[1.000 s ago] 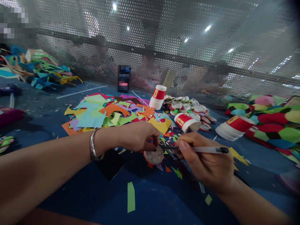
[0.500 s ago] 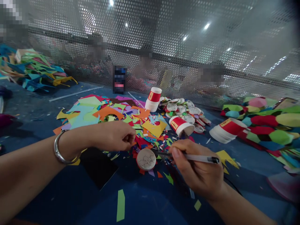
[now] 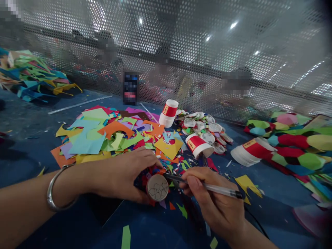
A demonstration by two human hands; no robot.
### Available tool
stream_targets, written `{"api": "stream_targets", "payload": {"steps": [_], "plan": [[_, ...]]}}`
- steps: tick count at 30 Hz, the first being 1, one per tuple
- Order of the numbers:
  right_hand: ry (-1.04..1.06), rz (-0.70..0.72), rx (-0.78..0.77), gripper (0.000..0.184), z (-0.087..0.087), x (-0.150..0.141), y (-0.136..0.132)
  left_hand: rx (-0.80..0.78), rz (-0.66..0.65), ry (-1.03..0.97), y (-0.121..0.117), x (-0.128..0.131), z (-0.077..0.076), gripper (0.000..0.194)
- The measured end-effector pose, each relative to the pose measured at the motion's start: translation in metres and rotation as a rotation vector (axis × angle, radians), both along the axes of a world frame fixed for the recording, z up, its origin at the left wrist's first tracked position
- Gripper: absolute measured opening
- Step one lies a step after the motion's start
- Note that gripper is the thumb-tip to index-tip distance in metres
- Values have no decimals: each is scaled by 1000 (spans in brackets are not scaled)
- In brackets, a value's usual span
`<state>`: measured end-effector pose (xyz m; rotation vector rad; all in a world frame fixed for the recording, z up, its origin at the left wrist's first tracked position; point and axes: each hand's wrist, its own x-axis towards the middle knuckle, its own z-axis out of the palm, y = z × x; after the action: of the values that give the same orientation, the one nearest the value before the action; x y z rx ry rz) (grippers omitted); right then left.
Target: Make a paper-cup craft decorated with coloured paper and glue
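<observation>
A round, pale paper cup base point(image 3: 157, 187) with dark crackle-like lines faces up at the middle of the table. Around its left and upper edge curl the thumb and fingers of my left hand point(image 3: 121, 174); the thumb tip meets the rim, and the fingertips are partly hidden. A silver bangle circles that wrist. My right hand point(image 3: 211, 204) pinches a pen point(image 3: 220, 190) with a clear barrel and black end, its tip pointing left near the cup base's upper right edge. Small paper scraps lie beneath and around the base.
Colourful cut paper point(image 3: 88, 138) is heaped beyond my left hand. Red-and-white paper cups point(image 3: 168, 112) stand stacked, with a tipped cup point(image 3: 198, 145) and a tilted stack point(image 3: 251, 150) nearby. Drawn discs point(image 3: 199, 125) pile behind. A perforated metal panel point(image 3: 181, 65) borders the table.
My left hand has opened from a loose fist and come down around the cup base. The base sits slightly lower and further left in view. The pen remains in my right hand.
</observation>
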<state>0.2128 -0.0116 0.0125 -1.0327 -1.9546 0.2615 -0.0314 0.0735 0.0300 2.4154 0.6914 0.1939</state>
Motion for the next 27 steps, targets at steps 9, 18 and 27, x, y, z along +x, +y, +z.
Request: {"api": "stream_targets", "payload": {"steps": [9, 18, 27], "plan": [[-1, -5, -53, 16, 3, 1, 0, 88, 23, -8, -7, 19, -16, 50], [11, -5, -74, 16, 1, 5, 1, 100, 35, 26, -14, 10, -14, 69], [-74, 47, -60, 16, 9, -4, -6, 30, -20, -63, -4, 14, -15, 42]]}}
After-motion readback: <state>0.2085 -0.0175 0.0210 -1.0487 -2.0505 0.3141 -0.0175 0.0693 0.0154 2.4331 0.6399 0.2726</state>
